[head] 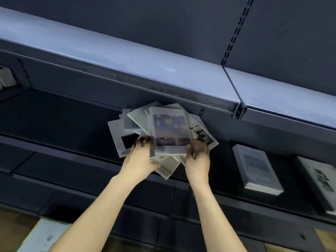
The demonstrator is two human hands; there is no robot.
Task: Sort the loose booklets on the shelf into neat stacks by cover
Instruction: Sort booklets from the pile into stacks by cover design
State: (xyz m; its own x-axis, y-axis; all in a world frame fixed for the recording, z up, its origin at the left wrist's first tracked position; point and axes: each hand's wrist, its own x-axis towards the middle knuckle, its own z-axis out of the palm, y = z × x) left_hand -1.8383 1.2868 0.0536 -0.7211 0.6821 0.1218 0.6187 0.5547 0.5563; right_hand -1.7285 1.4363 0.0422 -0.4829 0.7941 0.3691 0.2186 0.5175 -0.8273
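Note:
A messy pile of loose booklets (134,119) lies fanned out on the dark shelf (60,122), partly under the shelf above. On top is a booklet with a blue starry cover (170,128), blurred. My left hand (143,157) grips its lower left edge, thumb under the pile's front. My right hand (197,157) pinches its lower right corner. Under it show a booklet with a black film-strip picture (125,140) at the left and a "Memory" booklet (203,133) at the right.
Right of the pile, a neat stack of blue-cover booklets (256,170) stands on the same shelf, and a second stack with dark photo covers (316,180) beside it. The pale blue upper shelf (127,59) overhangs the pile. White items (6,77) sit far left.

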